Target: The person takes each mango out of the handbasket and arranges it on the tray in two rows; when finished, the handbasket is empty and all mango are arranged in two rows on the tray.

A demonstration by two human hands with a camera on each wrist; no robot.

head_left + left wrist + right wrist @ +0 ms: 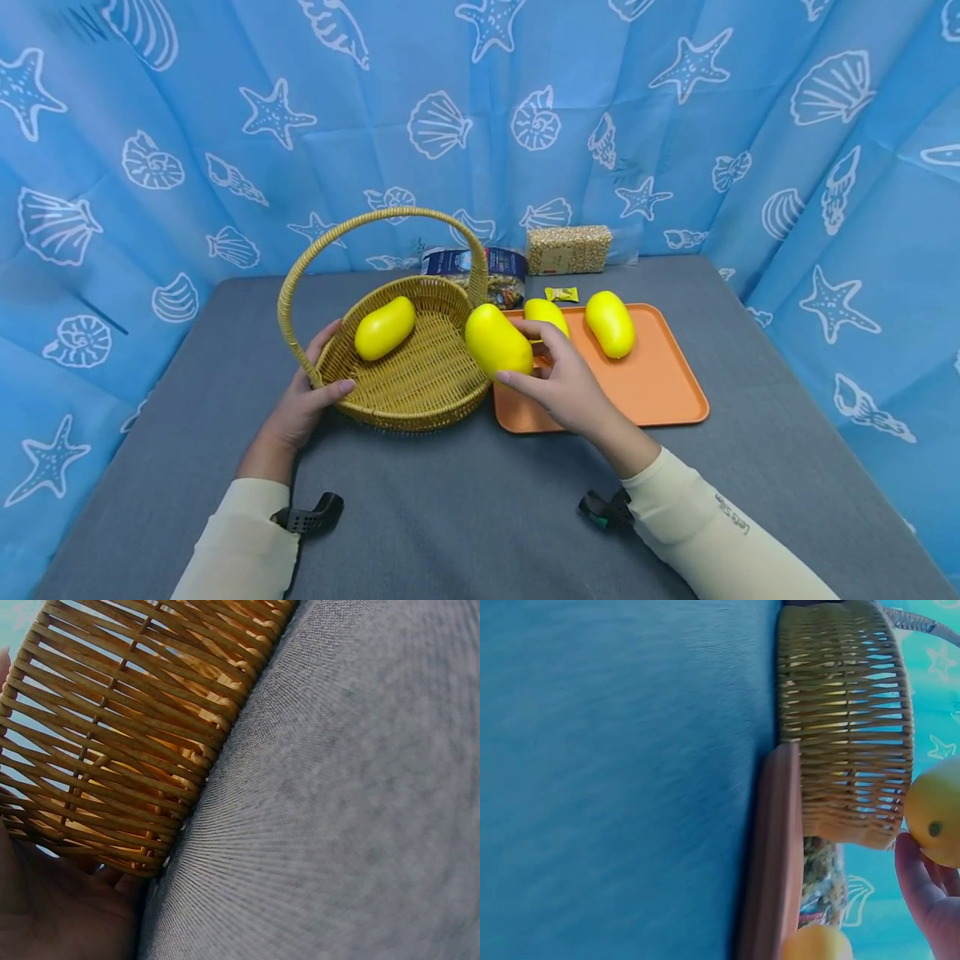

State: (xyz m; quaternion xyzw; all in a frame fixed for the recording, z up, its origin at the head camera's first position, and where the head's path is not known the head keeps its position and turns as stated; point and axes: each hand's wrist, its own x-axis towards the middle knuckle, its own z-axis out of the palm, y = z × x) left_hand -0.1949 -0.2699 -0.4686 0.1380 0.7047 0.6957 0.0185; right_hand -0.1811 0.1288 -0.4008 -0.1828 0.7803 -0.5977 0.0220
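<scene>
Raised right fingers [542, 332] pinch a yellow fruit [497, 340] while left fingers [330, 392] grip the basket [420, 415]

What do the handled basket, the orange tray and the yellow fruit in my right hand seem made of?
Handled basket: wicker or a plastic imitation, faintly shiny; strands weave over and under.
Orange tray: probably plastic, smooth; even colour, rounded raised rim.
Yellow fruit: smooth, softly shiny, evenly coloured; possibly moulded plastic or foam, but real skin isn't ruled out.
</scene>
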